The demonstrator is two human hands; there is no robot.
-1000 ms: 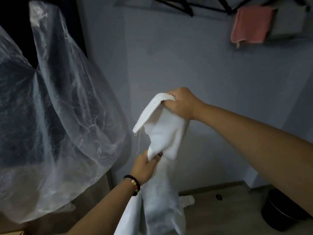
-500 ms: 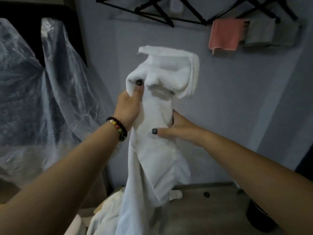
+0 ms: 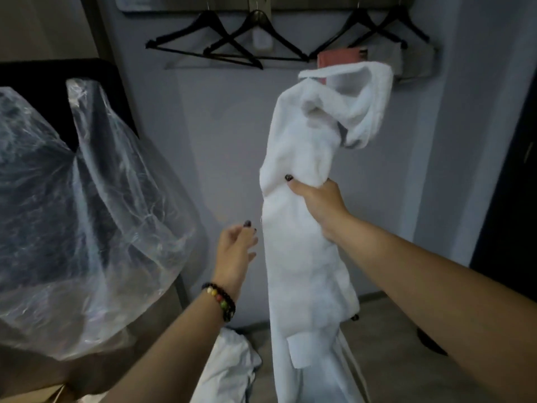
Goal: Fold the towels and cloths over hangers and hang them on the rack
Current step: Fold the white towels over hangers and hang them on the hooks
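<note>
A long white towel (image 3: 302, 257) hangs bunched in front of the wall, its top end flopped over to the right. My right hand (image 3: 316, 205) grips it around the middle and holds it up. My left hand (image 3: 236, 251) is just left of the towel with loose fingers, holding nothing. Several black hangers (image 3: 229, 45) hang from the rack (image 3: 334, 1) at the top. A pink cloth (image 3: 341, 58) is draped on a hanger behind the towel's top.
A large clear plastic sheet (image 3: 81, 213) covers dark furniture on the left. More white cloth (image 3: 229, 370) lies on the floor below my left arm. A dark door or panel (image 3: 514, 184) stands at the right edge.
My left hand has let go of the towel's top and dropped down to its left. My right hand has raised the towel and moved it right; the view has tilted up to the rack.
</note>
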